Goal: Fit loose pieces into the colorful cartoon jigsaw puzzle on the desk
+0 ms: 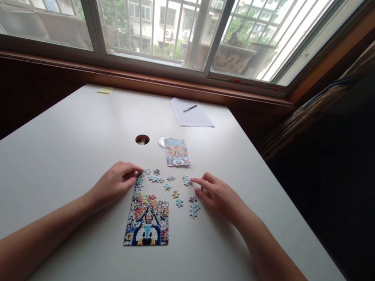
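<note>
Jigsaw puzzle (148, 221), partly assembled, lies flat on the white table (66, 160) between the person's two forearms, a dark-eared cartoon face filling its near end and a narrow strip of joined pieces running up its far left side. The left hand (120, 178) is at the top of that strip, its index finger stretched over the far left corner and its thumb beside the strip's left edge. Finger and thumb stand a little apart with the other fingers curled under; whether a piece is caught between them cannot be told. The right hand (215, 192) is loosely open, well apart from the left. Its index finger points at a light-blue piece (186, 180), the tip at its right edge, touching or just beside it; the thumb stays clear of that piece. Below the right hand's fingertips lie a dark piece (193, 199) and a pale-blue cluster (194, 210). More loose pieces (167, 187) are scattered between the hands. Beyond them lies the picture card (177, 153), partly covering a round silver disc (161, 142).
</note>
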{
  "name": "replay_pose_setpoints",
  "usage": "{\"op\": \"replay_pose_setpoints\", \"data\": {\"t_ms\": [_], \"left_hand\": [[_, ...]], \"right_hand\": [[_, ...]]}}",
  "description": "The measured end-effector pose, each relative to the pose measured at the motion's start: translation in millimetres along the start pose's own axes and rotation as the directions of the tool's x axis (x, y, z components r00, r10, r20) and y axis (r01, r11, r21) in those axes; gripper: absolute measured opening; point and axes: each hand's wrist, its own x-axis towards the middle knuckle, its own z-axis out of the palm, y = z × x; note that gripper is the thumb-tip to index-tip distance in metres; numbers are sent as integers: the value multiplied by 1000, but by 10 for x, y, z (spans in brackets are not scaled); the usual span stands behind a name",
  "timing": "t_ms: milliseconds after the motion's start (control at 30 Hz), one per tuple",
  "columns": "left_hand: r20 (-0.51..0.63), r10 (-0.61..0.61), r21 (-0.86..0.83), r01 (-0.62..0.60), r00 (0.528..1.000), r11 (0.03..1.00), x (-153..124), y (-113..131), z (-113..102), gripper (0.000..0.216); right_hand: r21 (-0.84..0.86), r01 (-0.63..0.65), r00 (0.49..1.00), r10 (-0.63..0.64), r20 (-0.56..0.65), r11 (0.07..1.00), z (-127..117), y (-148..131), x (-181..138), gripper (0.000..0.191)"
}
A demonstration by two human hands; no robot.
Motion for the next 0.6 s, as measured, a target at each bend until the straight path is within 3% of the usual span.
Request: {"op": "replay_pose_setpoints", "data": {"t_ms": [233, 600], "left_hand": [[19, -2, 9, 2, 1000, 1000, -2, -9, 7, 27], [21, -26, 16, 25, 999, 1000, -4, 12, 3, 25]], "right_hand": [[145, -3, 1000, 1, 10, 989, -109, 17, -16, 24], [358, -32, 988, -25, 154, 933, -148, -21, -20, 17]]}}
